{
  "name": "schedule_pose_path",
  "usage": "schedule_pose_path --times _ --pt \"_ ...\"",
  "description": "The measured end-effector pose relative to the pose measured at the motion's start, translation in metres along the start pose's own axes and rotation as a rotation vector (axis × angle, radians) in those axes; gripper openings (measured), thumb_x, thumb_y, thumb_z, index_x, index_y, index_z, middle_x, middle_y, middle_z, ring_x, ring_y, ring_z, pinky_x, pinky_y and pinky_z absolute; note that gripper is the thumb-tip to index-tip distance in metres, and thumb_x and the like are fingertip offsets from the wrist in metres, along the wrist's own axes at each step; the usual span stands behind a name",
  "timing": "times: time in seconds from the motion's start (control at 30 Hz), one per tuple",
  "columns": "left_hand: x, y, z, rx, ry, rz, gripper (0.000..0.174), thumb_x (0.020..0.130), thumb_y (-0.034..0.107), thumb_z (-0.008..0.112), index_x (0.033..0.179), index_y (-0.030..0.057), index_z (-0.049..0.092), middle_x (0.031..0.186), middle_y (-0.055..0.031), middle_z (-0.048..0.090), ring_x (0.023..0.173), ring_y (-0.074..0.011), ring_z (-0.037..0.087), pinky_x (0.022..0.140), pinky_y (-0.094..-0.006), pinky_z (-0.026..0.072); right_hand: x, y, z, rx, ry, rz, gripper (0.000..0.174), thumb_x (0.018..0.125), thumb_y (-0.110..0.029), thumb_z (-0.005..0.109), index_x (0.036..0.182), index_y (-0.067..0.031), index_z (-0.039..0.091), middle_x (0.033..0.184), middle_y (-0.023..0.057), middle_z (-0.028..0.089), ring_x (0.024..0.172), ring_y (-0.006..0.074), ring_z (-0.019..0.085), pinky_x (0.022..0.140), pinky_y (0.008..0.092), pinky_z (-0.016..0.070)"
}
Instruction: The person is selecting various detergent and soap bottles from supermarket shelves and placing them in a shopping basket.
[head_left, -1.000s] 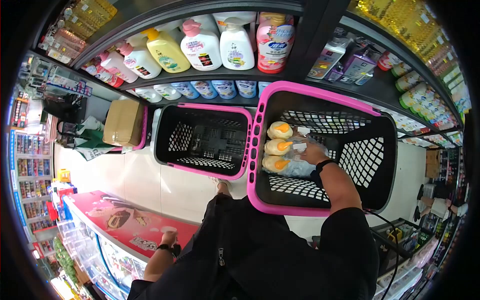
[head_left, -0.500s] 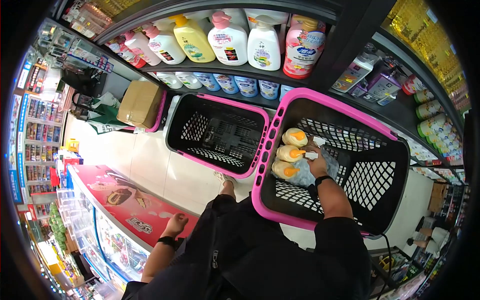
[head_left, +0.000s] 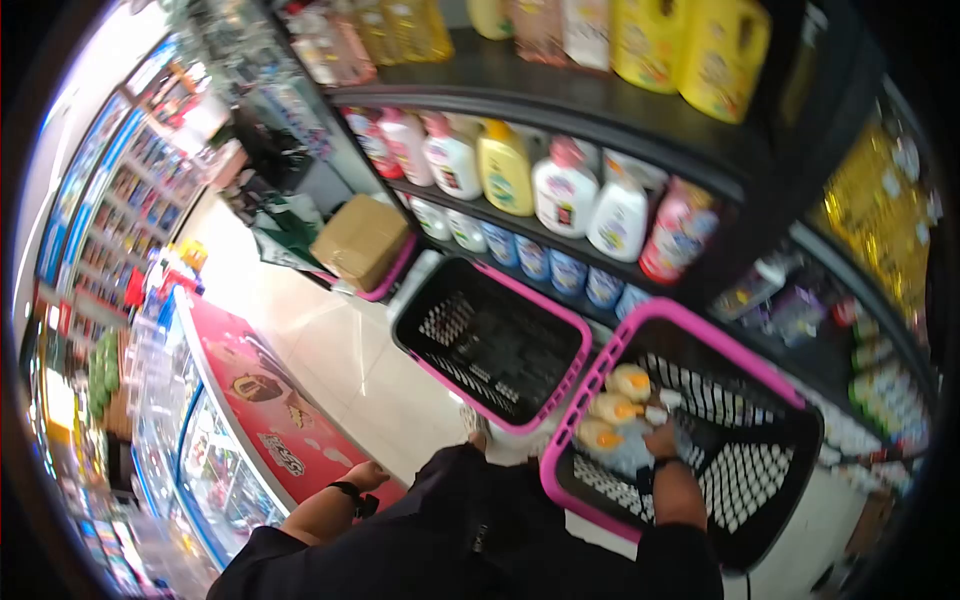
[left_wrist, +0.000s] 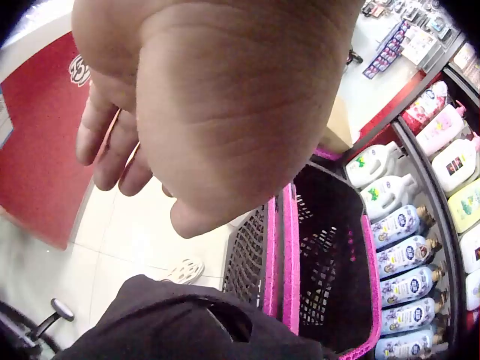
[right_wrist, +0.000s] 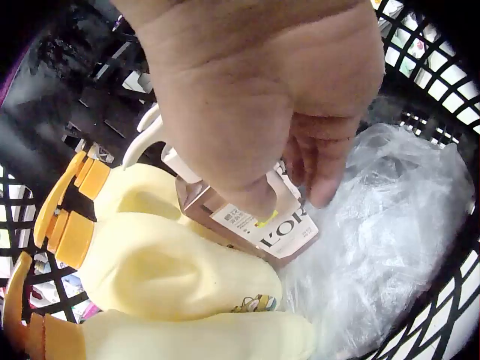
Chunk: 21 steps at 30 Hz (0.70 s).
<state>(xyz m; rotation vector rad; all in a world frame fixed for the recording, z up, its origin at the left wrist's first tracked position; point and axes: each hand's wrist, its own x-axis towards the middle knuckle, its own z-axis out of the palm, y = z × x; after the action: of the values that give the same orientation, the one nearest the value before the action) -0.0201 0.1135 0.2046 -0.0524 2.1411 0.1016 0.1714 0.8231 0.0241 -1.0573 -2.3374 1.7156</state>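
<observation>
My right hand (right_wrist: 270, 97) is down in the pink-rimmed black basket (head_left: 553, 470), its thumb and fingers on either side of a brownish box with a white label (right_wrist: 289, 236). Beside that box lie cream bottles with orange caps (right_wrist: 165, 262), and clear plastic wrap (right_wrist: 382, 225) covers things on its other side. In the head view the same hand (head_left: 662, 442) is small and partly blurred. My left hand (left_wrist: 217, 97) hangs over the floor by the red counter, holding nothing, its fingers relaxed.
A second black basket (head_left: 500, 340) with a pink rim stands left of the first. Shelves of pump bottles (head_left: 505, 170) run behind both. A cardboard box (head_left: 360, 240) sits farther left, and a red-topped display counter (head_left: 270, 380) is at the left.
The head view has tilted and swung, so the baskets appear lower and farther right. My right hand stays in the basket among the bottles; my left hand remains near the counter.
</observation>
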Motion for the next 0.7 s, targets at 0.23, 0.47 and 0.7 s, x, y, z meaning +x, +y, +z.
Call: schedule_pose_path --times 0.23,0.47,0.7 --pt "0.049 0.035 -0.076 -0.122 0.259 0.133 0.047 0.088 0.042 0.059 0.099 -0.0019 0.074 0.104 -0.0241 0.072 0.104 -0.0404 0.067 0.093 -0.048 0.0513 -0.012 -0.06 -0.055 -1.052 -0.483 0.226 0.069 0.078 -0.047 0.079 0.124 0.0025 0.063 0.123 0.0225 0.066 0.12 0.0356 0.061 0.101 0.0449 0.0482" --pt "0.114 0.122 -0.262 -0.347 0.704 0.419 0.043 0.085 0.036 0.068 0.108 0.0003 0.07 0.104 -0.0205 0.073 0.099 -0.0344 0.069 0.089 -0.0435 0.0532 -0.028 -0.122 -0.109 -0.824 -0.277 0.403 0.04 0.085 -0.038 0.068 0.091 0.0013 0.07 0.077 0.0135 0.07 0.065 0.0206 0.065 0.063 0.037 0.0525" --pt "0.038 0.249 -0.485 -0.635 1.113 0.841 0.035 0.088 0.029 0.064 0.105 -0.0009 0.069 0.096 -0.022 0.072 0.094 -0.0364 0.069 0.084 -0.0434 0.0535 -0.114 -0.241 -0.145 -0.058 0.238 0.532 0.012 0.091 -0.011 0.063 0.085 -0.0002 0.059 0.078 0.0116 0.06 0.069 0.026 0.063 0.055 0.0391 0.0498"
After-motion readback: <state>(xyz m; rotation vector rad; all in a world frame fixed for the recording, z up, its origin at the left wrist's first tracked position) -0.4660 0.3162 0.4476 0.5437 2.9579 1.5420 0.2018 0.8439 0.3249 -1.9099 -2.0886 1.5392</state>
